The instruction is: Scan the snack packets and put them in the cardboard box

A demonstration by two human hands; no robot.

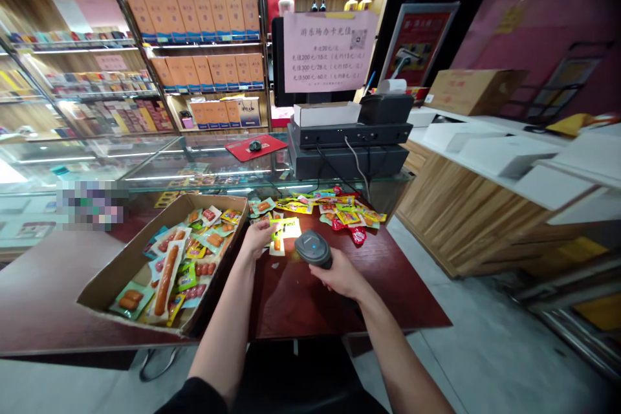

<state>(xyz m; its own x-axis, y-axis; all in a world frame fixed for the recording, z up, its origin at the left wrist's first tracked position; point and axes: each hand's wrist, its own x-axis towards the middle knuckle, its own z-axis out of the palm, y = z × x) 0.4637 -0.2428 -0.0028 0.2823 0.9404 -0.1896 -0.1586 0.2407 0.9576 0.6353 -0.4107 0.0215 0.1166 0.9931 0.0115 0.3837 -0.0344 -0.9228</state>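
Note:
My left hand (pixel 259 237) pinches a small yellow snack packet (pixel 287 228) above the dark red table, its surface lit brightly. In my right hand (pixel 339 275) is a grey barcode scanner (pixel 313 248) with a small blue light on top, its head turned toward the packet. A pale packet with an orange piece inside (pixel 276 246) lies just under the yellow one. Left of my left forearm stands an open cardboard box (pixel 92 294) with several sealed sausage packets in it, among them one long sausage (pixel 168 278). Loose snack packets (pixel 347 212) are heaped behind the scanner.
Behind the table is a glass display counter (pixel 204 162) bearing a mouse (pixel 255 145) on a red mat, a monitor with a pink paper sign (pixel 330 55), and a receipt printer (pixel 385 107). A wooden counter (pixel 446 207) with white trays stands at right.

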